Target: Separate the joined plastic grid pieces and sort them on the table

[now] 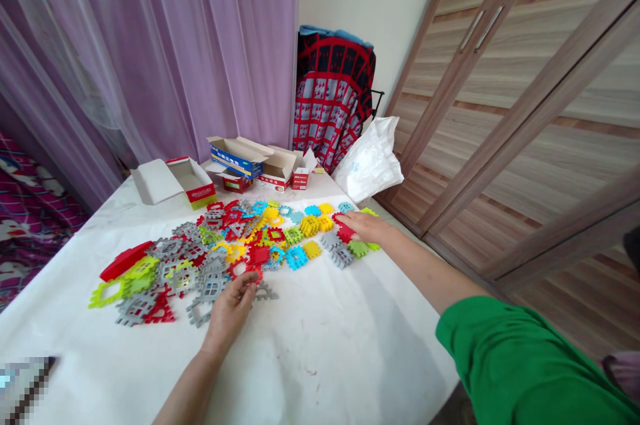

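My right hand (364,226) reaches to the right side of the table, its fingers on a red interlocking plastic building piece (345,233). Around it lie grey pieces (341,256), green pieces (358,248) and yellow pieces (325,223), sorted in small groups by colour. My left hand (234,305) is at the front edge of a mixed heap, fingers loosely bent with a gap to the thumb. Its fingertips are close to a red piece (240,269); whether they touch it is unclear. A grey toothed piece (267,292) lies just right of that hand.
Behind the heap stand several opened cardboard boxes, among them a red and yellow box (201,194) and a blue box (235,158). A white plastic bag (370,162) sits at the back right corner. A blurred device (25,385) lies front left on the white-covered table (310,345).
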Action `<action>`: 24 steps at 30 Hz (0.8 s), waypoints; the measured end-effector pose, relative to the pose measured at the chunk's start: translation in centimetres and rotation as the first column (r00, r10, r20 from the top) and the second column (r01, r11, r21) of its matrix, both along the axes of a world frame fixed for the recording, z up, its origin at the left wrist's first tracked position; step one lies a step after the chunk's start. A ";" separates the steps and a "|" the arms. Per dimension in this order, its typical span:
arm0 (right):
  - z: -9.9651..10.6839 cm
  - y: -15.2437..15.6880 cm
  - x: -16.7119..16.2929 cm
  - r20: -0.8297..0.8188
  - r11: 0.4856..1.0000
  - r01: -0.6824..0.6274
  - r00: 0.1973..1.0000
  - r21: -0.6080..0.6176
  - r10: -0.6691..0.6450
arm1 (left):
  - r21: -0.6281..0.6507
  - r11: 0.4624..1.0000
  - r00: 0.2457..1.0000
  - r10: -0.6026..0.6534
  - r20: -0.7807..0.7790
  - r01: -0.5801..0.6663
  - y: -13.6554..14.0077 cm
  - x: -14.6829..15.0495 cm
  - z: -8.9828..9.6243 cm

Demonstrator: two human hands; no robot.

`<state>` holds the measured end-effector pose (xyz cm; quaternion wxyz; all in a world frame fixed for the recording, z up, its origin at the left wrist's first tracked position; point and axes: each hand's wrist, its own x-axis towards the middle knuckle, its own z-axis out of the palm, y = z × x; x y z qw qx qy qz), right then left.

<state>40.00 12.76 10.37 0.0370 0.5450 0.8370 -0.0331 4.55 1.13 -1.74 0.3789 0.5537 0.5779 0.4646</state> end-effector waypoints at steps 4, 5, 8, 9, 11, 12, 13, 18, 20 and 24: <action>-0.8 1.0 0.4 -0.035 0.999 0.010 0.999 -0.047 -0.011 | 0.000 1.000 1.000 0.014 -0.026 -0.014 0.1 0.0 -0.3; -0.9 1.2 0.5 -0.052 0.998 0.011 0.999 -0.062 -0.014 | 0.002 1.000 0.999 0.021 -0.029 -0.021 0.1 0.0 -0.3; -1.0 1.5 0.9 -0.107 0.995 0.019 0.994 -0.102 -0.030 | 0.002 0.999 0.999 0.034 -0.035 -0.034 0.2 -0.1 -0.4; -1.0 1.5 1.0 -0.114 0.994 0.016 0.993 -0.106 -0.028 | -0.003 1.000 0.999 0.031 -0.038 -0.031 0.2 -0.1 -0.4; -1.0 1.5 0.9 -0.092 0.996 0.009 0.996 -0.092 -0.017 | -0.018 1.000 0.999 0.020 -0.044 -0.021 0.2 -0.1 -0.3; -1.0 1.4 0.8 -0.060 0.997 0.023 0.998 -0.079 -0.028 | -0.027 0.999 0.999 0.019 -0.048 -0.020 0.2 -0.1 -0.3; -1.0 1.3 0.6 -0.023 0.996 0.053 0.998 -0.066 -0.055 | -0.035 0.999 0.998 0.019 -0.053 -0.021 0.2 -0.1 -0.3; -1.8 1.6 -1.1 0.127 0.943 0.333 0.935 -0.003 -0.330 | -0.047 0.999 0.998 0.007 -0.067 -0.010 0.3 -0.3 -0.4; -2.3 1.9 -1.8 0.157 0.908 0.419 0.896 0.015 -0.416 | -0.040 0.999 0.998 0.003 -0.067 -0.006 0.3 -0.3 -0.4; -3.0 2.5 -2.7 0.196 0.858 0.514 0.840 0.009 -0.505 | -0.028 1.000 0.997 0.009 -0.076 -0.011 0.3 -0.3 -0.5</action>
